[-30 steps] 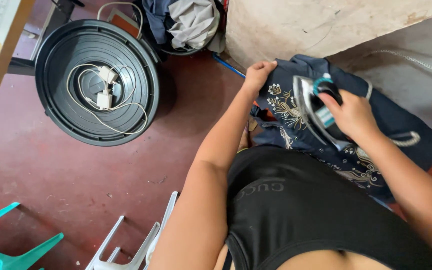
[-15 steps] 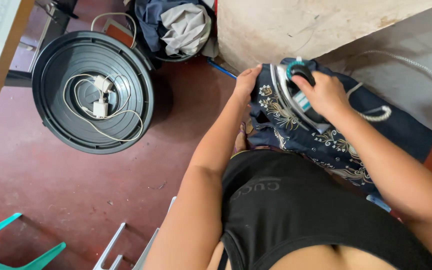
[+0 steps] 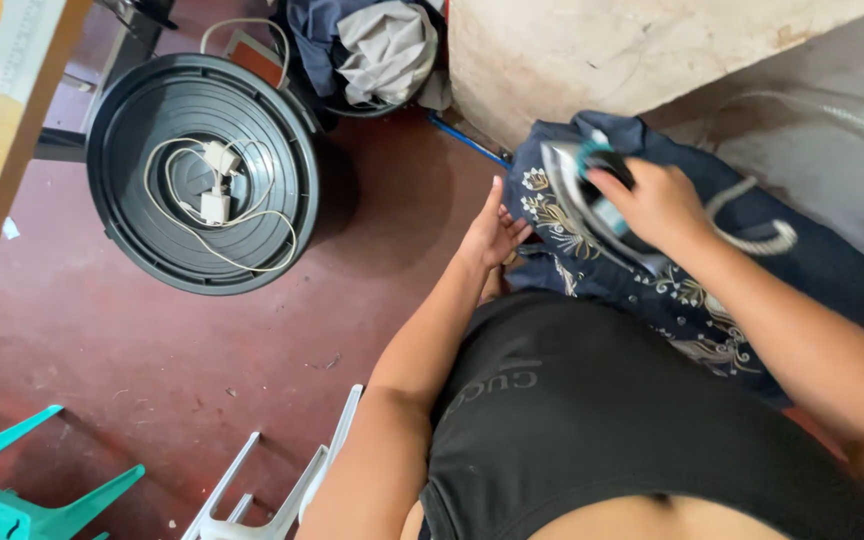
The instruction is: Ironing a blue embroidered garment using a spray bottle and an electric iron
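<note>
A person in a black sleeveless top (image 3: 592, 420) with a faint tone-on-tone printed mark across the chest; both arms bare to the shoulder, hands without gloves, rings or wristwear.

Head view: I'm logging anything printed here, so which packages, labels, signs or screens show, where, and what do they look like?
Printed sheet or board: far left edge, tilted, pale with an orange-yellow patch and faint dark print; kind unclear.
Shirt print: on the person's black top, faint grey lettering, seen upside down.
No packages or screens show.
</note>
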